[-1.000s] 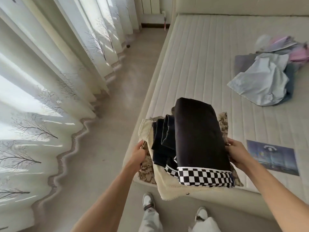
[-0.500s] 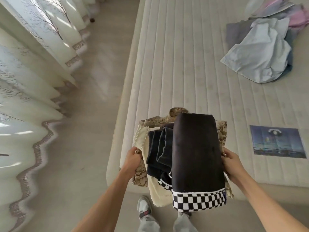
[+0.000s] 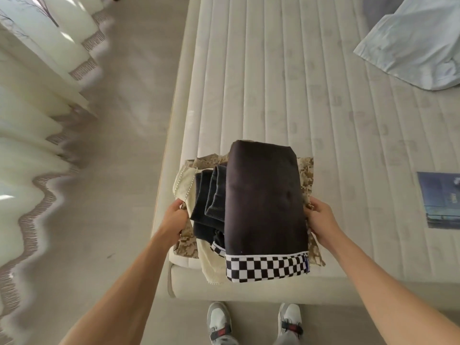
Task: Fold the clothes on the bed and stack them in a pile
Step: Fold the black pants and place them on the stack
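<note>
Now my left hand (image 3: 175,217) and right hand (image 3: 321,220) clamp the folded pile (image 3: 261,207) from both sides, so nothing slides onto the bed (image 3: 273,83).

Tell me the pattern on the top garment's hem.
Black-and-white checks on the hem, head view.

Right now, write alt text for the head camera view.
Two bare hands, left hand and right hand, hold a stack of folded clothes by its sides over the corner of a cream quilted mattress; a black garment with a checkered hem lies on top. A crumpled pale blue garment lies farther up the bed.
</note>
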